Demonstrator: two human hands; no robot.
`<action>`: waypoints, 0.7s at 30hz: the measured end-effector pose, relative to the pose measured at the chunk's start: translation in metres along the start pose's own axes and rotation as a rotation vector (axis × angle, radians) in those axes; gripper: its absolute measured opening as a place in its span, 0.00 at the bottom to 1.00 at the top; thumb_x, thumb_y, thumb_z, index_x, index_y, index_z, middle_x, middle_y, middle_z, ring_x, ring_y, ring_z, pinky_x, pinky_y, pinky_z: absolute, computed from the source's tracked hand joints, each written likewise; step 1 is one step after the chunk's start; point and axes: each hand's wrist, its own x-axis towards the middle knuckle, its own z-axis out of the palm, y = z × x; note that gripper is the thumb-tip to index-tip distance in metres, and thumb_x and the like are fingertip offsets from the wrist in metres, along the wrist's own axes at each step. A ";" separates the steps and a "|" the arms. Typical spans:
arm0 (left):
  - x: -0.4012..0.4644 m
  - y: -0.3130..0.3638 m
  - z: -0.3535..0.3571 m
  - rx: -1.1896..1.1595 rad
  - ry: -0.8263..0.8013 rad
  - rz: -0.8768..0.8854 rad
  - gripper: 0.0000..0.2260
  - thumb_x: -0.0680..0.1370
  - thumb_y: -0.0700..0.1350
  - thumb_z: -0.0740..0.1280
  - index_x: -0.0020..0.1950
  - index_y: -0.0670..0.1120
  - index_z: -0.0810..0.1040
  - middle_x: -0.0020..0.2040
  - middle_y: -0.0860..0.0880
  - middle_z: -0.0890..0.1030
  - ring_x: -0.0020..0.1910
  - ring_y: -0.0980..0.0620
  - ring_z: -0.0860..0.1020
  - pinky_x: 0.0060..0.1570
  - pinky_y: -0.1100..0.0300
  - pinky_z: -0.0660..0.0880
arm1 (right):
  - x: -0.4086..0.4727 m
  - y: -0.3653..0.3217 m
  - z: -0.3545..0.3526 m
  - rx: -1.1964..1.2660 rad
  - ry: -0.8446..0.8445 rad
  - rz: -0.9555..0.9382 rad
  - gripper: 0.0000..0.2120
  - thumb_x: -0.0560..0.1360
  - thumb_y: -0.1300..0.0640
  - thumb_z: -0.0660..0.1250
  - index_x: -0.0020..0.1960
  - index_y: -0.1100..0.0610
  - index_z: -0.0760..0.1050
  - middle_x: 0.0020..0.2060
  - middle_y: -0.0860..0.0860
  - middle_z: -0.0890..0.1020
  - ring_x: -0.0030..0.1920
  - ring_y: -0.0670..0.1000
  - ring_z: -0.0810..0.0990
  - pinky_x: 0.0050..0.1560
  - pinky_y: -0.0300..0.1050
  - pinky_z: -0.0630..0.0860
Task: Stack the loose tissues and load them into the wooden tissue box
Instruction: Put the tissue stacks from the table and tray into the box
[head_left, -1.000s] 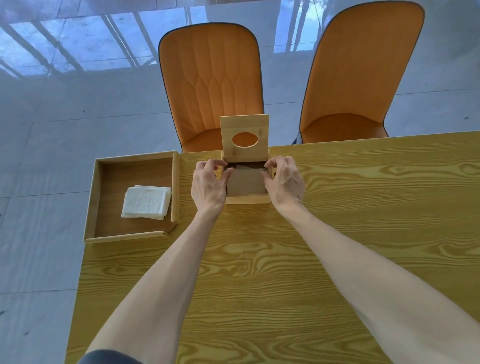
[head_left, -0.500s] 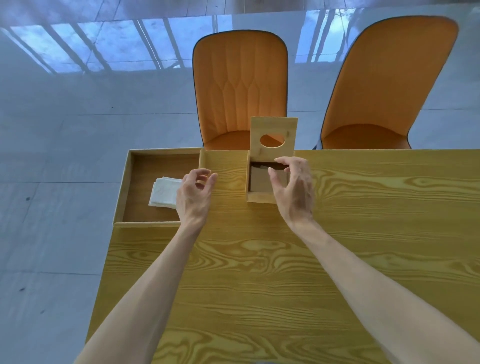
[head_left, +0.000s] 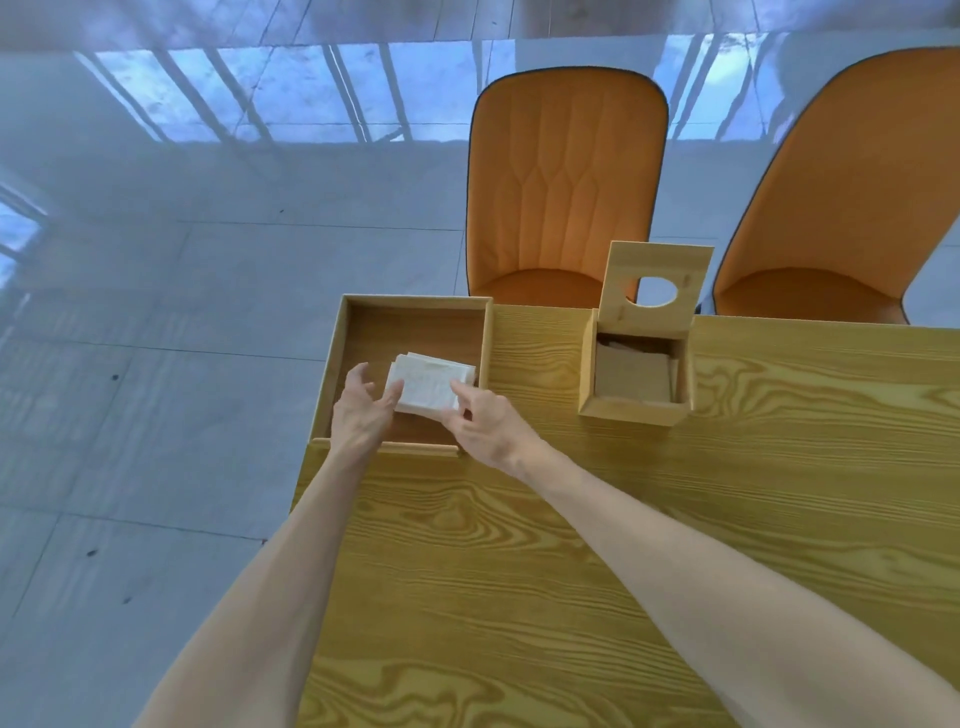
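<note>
Shiny grey floor tiles (head_left: 156, 312) fill the far side of the room, and they show bright window shapes. Your yellow wooden table (head_left: 623, 519) sits in front of you. Two orange chairs (head_left: 566, 187) stand at the far edge, at about 12 and 1 o'clock.

At about 11 o'clock a low wooden tray (head_left: 337, 358) sits on the table's left corner. Inside it lies a small pile of white tissues (head_left: 431, 382), close to the tray's right wall.

Your left hand (head_left: 361, 410) is at the left side of the pile. Its fingers are spread apart, and the thumb touches the pile's near left edge. Your right hand (head_left: 488, 421) is at the pile's right corner. Its thumb and first finger pinch that near corner, and the other fingers are curled in.

At about 1 o'clock stands the wooden tissue box (head_left: 634, 382), well apart from the tray. Its lid (head_left: 657, 283) is tipped up at the back, and the lid has an oval hole. You can see a brown bottom inside the box.
</note>
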 end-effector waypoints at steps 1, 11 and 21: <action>0.004 0.001 0.000 -0.021 -0.034 -0.028 0.32 0.80 0.54 0.66 0.80 0.46 0.58 0.74 0.41 0.70 0.72 0.41 0.70 0.69 0.46 0.68 | 0.006 -0.002 0.004 0.013 -0.054 0.032 0.26 0.83 0.52 0.58 0.78 0.58 0.57 0.73 0.55 0.69 0.73 0.55 0.68 0.68 0.40 0.62; 0.032 0.007 0.004 -0.089 -0.087 -0.140 0.32 0.79 0.50 0.69 0.79 0.46 0.60 0.74 0.43 0.71 0.73 0.43 0.70 0.70 0.48 0.67 | 0.039 0.006 0.021 -0.047 -0.162 0.071 0.33 0.83 0.47 0.56 0.81 0.55 0.45 0.80 0.53 0.50 0.80 0.51 0.50 0.79 0.48 0.48; 0.043 0.008 0.002 -0.208 -0.178 -0.284 0.24 0.76 0.46 0.73 0.70 0.41 0.75 0.62 0.42 0.80 0.61 0.44 0.77 0.60 0.50 0.75 | 0.037 0.009 0.018 -0.054 -0.154 0.069 0.31 0.83 0.45 0.56 0.81 0.52 0.49 0.80 0.53 0.55 0.79 0.53 0.57 0.78 0.49 0.54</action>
